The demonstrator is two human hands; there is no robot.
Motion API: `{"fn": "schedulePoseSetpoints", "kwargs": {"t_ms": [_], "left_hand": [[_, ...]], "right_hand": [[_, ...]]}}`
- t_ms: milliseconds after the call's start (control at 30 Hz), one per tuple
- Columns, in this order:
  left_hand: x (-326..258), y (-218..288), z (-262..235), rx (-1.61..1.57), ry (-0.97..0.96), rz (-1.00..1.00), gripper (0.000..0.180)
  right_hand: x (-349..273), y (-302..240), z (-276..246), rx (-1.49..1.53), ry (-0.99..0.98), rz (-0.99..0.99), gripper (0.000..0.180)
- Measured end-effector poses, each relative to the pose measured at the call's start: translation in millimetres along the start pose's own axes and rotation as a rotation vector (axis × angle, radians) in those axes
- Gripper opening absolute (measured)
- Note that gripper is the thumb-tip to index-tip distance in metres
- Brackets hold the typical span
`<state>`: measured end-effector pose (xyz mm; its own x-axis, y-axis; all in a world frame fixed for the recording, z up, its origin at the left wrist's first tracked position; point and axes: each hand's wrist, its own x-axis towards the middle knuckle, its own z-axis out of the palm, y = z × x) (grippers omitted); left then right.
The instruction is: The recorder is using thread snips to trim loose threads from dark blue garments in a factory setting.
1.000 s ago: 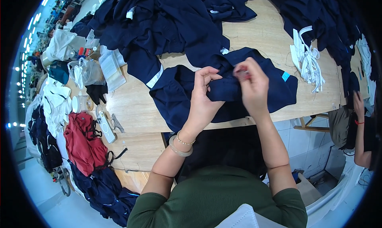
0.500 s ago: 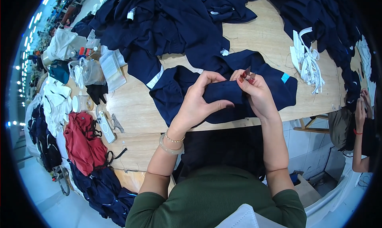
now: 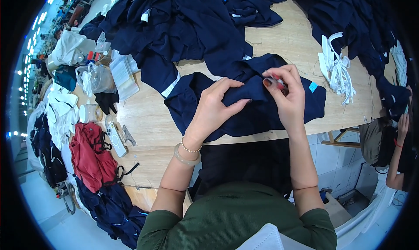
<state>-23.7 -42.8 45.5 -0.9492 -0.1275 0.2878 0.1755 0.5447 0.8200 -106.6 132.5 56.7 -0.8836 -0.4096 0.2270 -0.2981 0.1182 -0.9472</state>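
Observation:
A navy garment [image 3: 227, 123] lies bunched at the table's front edge, with a small light-blue tag [image 3: 313, 87] on its right part. My left hand [image 3: 214, 105] is closed on a fold of it, thumb on the near side and fingers on the far side. My right hand [image 3: 288, 93] is curled over the same garment, just right of the fold. Small red-and-metal thread snips [image 3: 279, 82] sit in its fingers, mostly covered by them. Whether their blades touch the cloth cannot be made out.
Navy garments [image 3: 174, 27] pile up at the back, with more at the back right. White strips [image 3: 336, 69] lie to the right. Leftward are a phone [image 3: 115, 138], a red bag [image 3: 92, 156], a jar [image 3: 88, 113] and plastic bags. Another person's hand [image 3: 402, 128] works at far right.
My right hand has turned inward, so the snips are now mostly hidden in its fingers. The fold under my left hand has shifted and crumpled. The other person's hand at right has moved.

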Motion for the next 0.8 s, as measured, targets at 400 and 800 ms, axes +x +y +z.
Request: {"fn": "schedulePoseSetpoints", "kwargs": {"t_ms": [400, 800], "left_hand": [[4, 17, 4, 0.055, -0.018, -0.065, 0.041], [0, 12, 14, -0.043, 0.018, -0.077, 0.062]], "right_hand": [[-7, 7, 10, 0.009, 0.102, -0.194, 0.011], [-14, 11, 20, -0.137, -0.046, -0.048, 0.021]]}}
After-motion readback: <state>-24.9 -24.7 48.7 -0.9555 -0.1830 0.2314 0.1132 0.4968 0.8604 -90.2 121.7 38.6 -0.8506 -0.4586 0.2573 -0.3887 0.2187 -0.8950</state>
